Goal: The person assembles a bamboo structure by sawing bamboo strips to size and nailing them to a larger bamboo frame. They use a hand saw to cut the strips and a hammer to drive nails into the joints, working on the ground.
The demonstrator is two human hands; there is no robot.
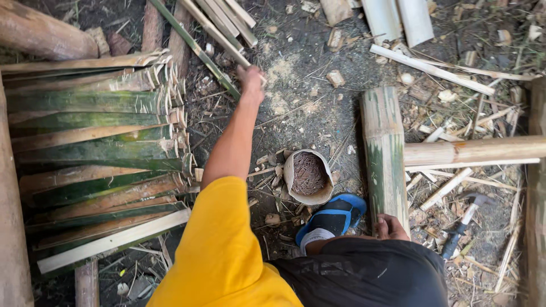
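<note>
My left hand (251, 79) is stretched far forward, fingers closed around the near end of a thin pale bamboo strip (219, 33) that lies in a bundle of strips running up and left. Beside that bundle lies a green strip (196, 50). My right hand (392, 227) is low by my knee and grips the near end of a thick green split bamboo piece (382, 150) lying lengthwise on the ground. My yellow sleeve and dark trousers fill the bottom of the view.
A round container of rusty nails (309, 175) stands between my arms, with a blue sandal (333, 218) just below it. A hammer (463, 219) lies at the right. Flattened bamboo slats (96, 148) are laid side by side at the left. A pale pole (475, 151) crosses the right.
</note>
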